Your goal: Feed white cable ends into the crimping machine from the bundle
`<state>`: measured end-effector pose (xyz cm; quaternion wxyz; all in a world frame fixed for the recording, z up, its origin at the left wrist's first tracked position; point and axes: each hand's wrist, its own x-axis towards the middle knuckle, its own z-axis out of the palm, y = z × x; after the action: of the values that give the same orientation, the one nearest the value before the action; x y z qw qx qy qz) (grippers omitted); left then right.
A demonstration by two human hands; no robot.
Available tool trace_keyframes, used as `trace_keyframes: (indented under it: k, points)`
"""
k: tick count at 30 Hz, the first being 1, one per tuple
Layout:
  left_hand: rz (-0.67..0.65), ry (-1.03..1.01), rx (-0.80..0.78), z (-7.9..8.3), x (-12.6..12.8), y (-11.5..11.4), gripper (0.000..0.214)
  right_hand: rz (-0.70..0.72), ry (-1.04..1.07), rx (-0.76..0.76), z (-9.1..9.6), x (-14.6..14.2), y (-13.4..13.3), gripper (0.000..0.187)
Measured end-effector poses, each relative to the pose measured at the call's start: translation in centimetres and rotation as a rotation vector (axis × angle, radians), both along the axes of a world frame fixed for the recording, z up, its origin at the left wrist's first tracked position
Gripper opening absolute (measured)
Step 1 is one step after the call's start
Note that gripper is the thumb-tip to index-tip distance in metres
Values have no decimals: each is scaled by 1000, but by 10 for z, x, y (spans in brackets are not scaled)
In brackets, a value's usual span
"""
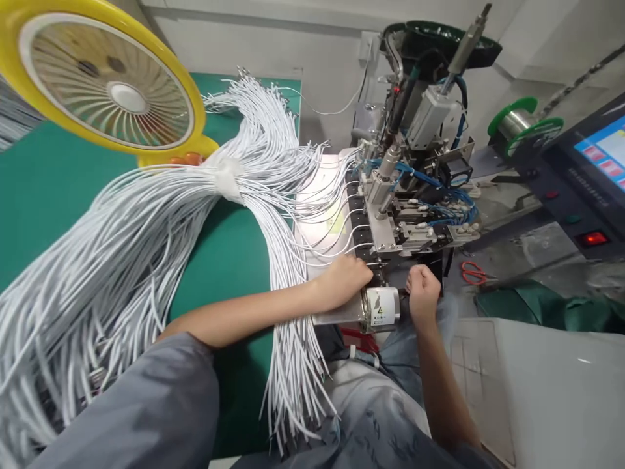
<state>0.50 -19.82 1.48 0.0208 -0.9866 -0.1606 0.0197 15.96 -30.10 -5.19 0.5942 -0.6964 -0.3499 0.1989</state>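
Note:
My left hand [344,281] is closed at the front end of the machine's black fixture strip [361,238]; what its fingers pinch is hidden. Close to its fingertips sits a thin metal part [377,264]. My right hand [422,286] makes a fist just right of a round metal can with a printed label [383,307], and I cannot make out anything in it. White cables [288,260] fan out from a bundle tied with a white wrap [228,180]. Several single cables run into the slots of the fixture. My left forearm lies across the hanging cables.
A yellow fan [198,107] stands on the green table [227,270] at the left. The machine with cylinders and blue tubes [415,182] fills the right side. Beyond it are a wire spool [517,124], a control screen [605,153] and red-handled scissors [472,273].

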Motion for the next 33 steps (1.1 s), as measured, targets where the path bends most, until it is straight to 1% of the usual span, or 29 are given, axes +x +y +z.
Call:
trace_keyframes:
  k: [2, 4, 6, 8, 12, 14, 16, 17, 19, 21, 23, 25, 27, 29, 31, 33]
  points:
    - [79, -9, 23, 1, 1, 2, 19, -35, -63, 40, 7, -18, -9, 28]
    - [119, -24, 33, 3, 2, 7, 21, 28, -137, 42, 10, -35, -15, 26]
    - [133, -39, 24, 6, 3, 18, 19, 112, -198, 27, 10, -46, -18, 25]
    - [163, -60, 23, 12, 2, 39, 17, 139, -232, 22, 8, -50, -17, 24]
    - [331, -125, 108, 21, -16, 93, 31, 127, -263, 37, 4, -46, -12, 22]
    - [404, -126, 143, 20, -27, 114, 47, 143, -280, 42, 4, -46, -11, 22]
    - [424, -81, 149, 16, -34, 129, 62, 148, -294, 51, 5, -48, -10, 22]
    - [434, -69, 148, 13, -34, 134, 65, 145, -306, 58, 6, -49, -10, 22]
    - [444, -54, 145, 7, -30, 144, 70, 136, -340, 72, 7, -51, -10, 22]
    - [437, -47, 138, 4, -20, 154, 73, 126, -373, 82, 8, -53, -9, 22]
    - [410, -27, 115, 5, -10, 167, 75, 117, -390, 85, 8, -54, -8, 22]
    - [351, 7, 69, 7, -4, 182, 73, 105, -406, 85, 7, -54, -8, 23]
    - [276, 52, 4, 10, -4, 198, 67, 95, -427, 83, 6, -54, -8, 23]
    - [232, 86, -58, 10, -8, 212, 61, 86, -447, 88, 6, -55, -8, 22]
    - [240, 94, -94, 8, -12, 222, 64, 82, -465, 91, 6, -56, -7, 22]
    - [258, 91, -108, 3, -13, 226, 71, 73, -481, 88, 6, -57, -7, 22]
